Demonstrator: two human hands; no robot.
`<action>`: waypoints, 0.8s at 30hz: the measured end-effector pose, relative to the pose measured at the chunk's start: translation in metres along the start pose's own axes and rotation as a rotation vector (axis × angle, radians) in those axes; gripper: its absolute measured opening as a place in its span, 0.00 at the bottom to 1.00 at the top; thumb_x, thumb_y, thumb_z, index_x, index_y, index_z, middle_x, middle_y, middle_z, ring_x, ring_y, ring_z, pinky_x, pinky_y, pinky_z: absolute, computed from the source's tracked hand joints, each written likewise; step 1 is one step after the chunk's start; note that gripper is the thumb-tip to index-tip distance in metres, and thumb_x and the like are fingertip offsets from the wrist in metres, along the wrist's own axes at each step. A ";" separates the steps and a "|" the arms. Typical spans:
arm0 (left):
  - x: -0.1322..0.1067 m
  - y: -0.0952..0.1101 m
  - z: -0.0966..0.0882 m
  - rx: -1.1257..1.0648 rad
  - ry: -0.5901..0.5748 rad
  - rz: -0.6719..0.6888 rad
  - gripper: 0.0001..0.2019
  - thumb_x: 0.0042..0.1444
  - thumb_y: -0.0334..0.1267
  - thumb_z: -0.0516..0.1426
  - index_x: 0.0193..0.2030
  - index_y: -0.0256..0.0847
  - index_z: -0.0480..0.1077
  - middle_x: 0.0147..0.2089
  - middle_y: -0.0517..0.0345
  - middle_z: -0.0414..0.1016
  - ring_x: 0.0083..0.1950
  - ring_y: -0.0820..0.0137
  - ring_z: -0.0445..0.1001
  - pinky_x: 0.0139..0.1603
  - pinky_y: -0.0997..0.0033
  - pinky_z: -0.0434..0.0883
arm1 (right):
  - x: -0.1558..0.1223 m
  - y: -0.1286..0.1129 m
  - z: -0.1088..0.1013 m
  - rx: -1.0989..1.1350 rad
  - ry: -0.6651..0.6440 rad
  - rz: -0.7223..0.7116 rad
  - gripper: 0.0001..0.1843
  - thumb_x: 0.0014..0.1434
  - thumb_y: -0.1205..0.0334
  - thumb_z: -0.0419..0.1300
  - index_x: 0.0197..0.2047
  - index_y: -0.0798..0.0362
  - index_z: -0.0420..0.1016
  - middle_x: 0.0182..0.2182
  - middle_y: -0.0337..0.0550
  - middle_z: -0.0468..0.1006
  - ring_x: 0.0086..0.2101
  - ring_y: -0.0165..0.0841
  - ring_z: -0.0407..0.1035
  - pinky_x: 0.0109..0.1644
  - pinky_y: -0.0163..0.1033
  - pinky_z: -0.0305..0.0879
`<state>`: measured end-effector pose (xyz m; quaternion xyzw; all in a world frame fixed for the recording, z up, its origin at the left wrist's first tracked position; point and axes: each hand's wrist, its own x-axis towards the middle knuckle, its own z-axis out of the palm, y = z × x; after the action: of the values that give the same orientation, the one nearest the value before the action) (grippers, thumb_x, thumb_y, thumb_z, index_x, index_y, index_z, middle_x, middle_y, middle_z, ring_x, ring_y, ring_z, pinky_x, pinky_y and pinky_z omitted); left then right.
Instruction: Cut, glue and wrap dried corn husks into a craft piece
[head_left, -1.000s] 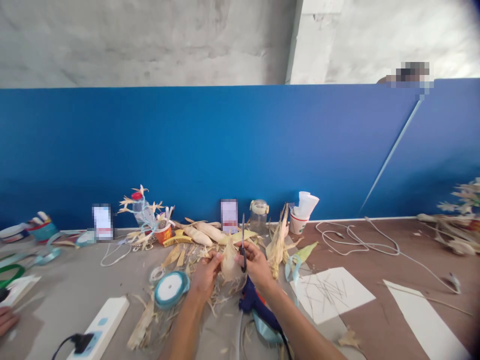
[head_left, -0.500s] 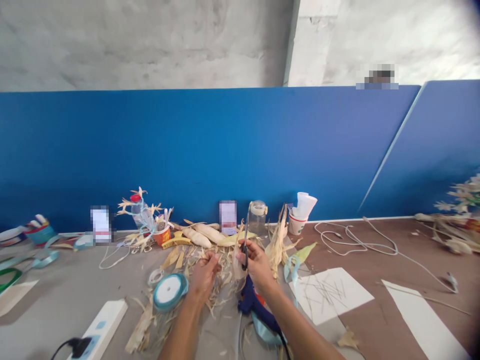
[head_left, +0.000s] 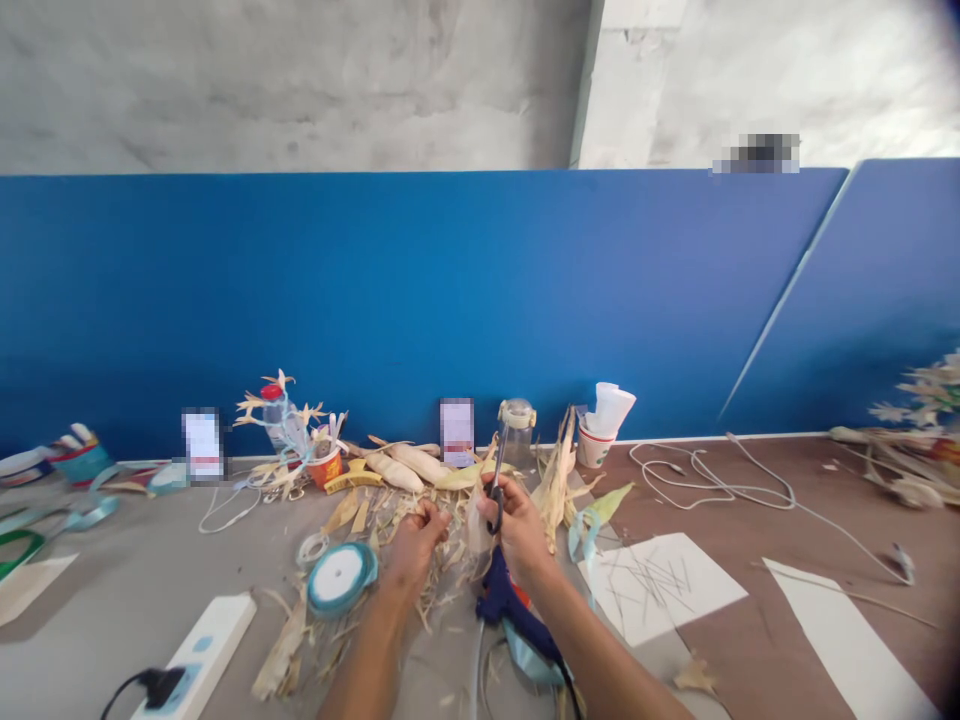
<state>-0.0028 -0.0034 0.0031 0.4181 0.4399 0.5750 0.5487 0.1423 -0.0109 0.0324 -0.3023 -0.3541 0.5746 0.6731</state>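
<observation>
My right hand is closed around a pair of scissors, whose blades point up and away. A pale, thin piece of corn husk hangs beside its fingers. My left hand is a short way to the left, fingers pinched together; whatever is between them is too small to make out. Husk scraps lie scattered under both hands. Below my right wrist rests a dark blue glue gun, and a roll of teal ribbon lies left of my left hand.
Whole husks, a phone, a lidded jar and paper cups stand along the blue partition. A power strip lies front left. Thin sticks lie on white paper at right, near a white cable.
My left hand has shifted slightly to the right, nearer the scissors. My right hand and the scissors have tilted slightly; the things on the table stay put.
</observation>
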 end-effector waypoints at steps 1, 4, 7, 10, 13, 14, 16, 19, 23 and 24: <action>0.000 0.000 0.000 -0.003 -0.025 0.004 0.22 0.37 0.54 0.67 0.22 0.40 0.63 0.17 0.70 0.55 0.22 0.77 0.55 0.26 0.73 0.56 | 0.000 0.000 0.000 0.021 -0.001 0.006 0.21 0.36 0.64 0.73 0.37 0.49 0.75 0.26 0.33 0.72 0.26 0.27 0.64 0.30 0.31 0.61; -0.002 0.000 0.000 -0.028 -0.081 0.001 0.21 0.42 0.55 0.65 0.32 0.37 0.72 0.16 0.71 0.53 0.20 0.77 0.51 0.27 0.73 0.56 | 0.000 0.001 -0.002 0.067 0.008 0.024 0.21 0.38 0.63 0.73 0.38 0.48 0.75 0.27 0.33 0.73 0.26 0.27 0.64 0.29 0.31 0.60; -0.005 0.002 -0.001 -0.015 -0.156 -0.014 0.23 0.46 0.55 0.62 0.39 0.36 0.75 0.16 0.71 0.53 0.20 0.76 0.51 0.27 0.72 0.55 | 0.001 0.001 -0.003 0.097 0.015 0.024 0.21 0.38 0.62 0.73 0.38 0.48 0.74 0.28 0.34 0.74 0.27 0.28 0.65 0.31 0.31 0.61; -0.008 0.003 0.001 0.001 -0.279 -0.038 0.24 0.46 0.57 0.62 0.38 0.36 0.75 0.18 0.69 0.55 0.21 0.76 0.50 0.26 0.72 0.52 | 0.003 0.002 -0.003 0.117 0.019 0.012 0.22 0.37 0.61 0.74 0.38 0.49 0.74 0.28 0.34 0.75 0.27 0.28 0.66 0.31 0.32 0.62; -0.011 0.006 0.006 0.002 -0.354 -0.070 0.24 0.44 0.59 0.62 0.31 0.36 0.73 0.18 0.68 0.56 0.21 0.77 0.49 0.25 0.72 0.51 | 0.003 0.003 -0.003 0.122 0.020 0.001 0.22 0.38 0.62 0.73 0.38 0.49 0.74 0.28 0.34 0.75 0.27 0.27 0.66 0.31 0.31 0.61; -0.012 0.007 0.007 -0.009 -0.354 -0.081 0.23 0.43 0.59 0.63 0.27 0.36 0.72 0.18 0.68 0.56 0.21 0.77 0.49 0.26 0.72 0.52 | 0.003 0.004 -0.004 0.118 0.020 0.000 0.22 0.38 0.62 0.73 0.38 0.49 0.74 0.28 0.34 0.75 0.27 0.27 0.66 0.31 0.31 0.61; -0.013 0.008 0.009 -0.039 -0.324 -0.106 0.22 0.40 0.56 0.66 0.24 0.37 0.69 0.18 0.68 0.58 0.21 0.78 0.51 0.26 0.73 0.55 | 0.003 0.006 -0.004 0.098 0.019 -0.001 0.22 0.39 0.62 0.73 0.39 0.49 0.74 0.28 0.34 0.75 0.27 0.27 0.66 0.30 0.31 0.61; -0.013 0.009 0.010 -0.100 -0.214 -0.133 0.20 0.36 0.50 0.69 0.23 0.38 0.67 0.22 0.66 0.65 0.21 0.79 0.55 0.25 0.74 0.55 | 0.003 0.009 -0.004 0.048 0.018 -0.025 0.21 0.39 0.62 0.72 0.39 0.50 0.74 0.27 0.34 0.75 0.26 0.28 0.67 0.29 0.32 0.61; -0.010 0.010 0.008 -0.255 -0.084 -0.134 0.18 0.36 0.45 0.70 0.23 0.38 0.66 0.20 0.68 0.65 0.19 0.80 0.55 0.24 0.75 0.55 | 0.003 0.012 -0.003 -0.009 0.012 -0.056 0.21 0.38 0.65 0.71 0.39 0.50 0.75 0.28 0.36 0.77 0.28 0.31 0.70 0.32 0.34 0.65; -0.009 0.011 0.008 -0.302 -0.065 -0.131 0.18 0.36 0.43 0.70 0.23 0.38 0.66 0.19 0.70 0.64 0.18 0.81 0.54 0.24 0.75 0.56 | 0.003 0.013 -0.002 -0.018 0.009 -0.062 0.21 0.38 0.65 0.71 0.39 0.50 0.75 0.29 0.37 0.78 0.30 0.32 0.71 0.33 0.35 0.66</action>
<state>0.0025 -0.0126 0.0154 0.3196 0.3568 0.5838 0.6555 0.1371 -0.0063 0.0210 -0.2998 -0.3654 0.5489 0.6895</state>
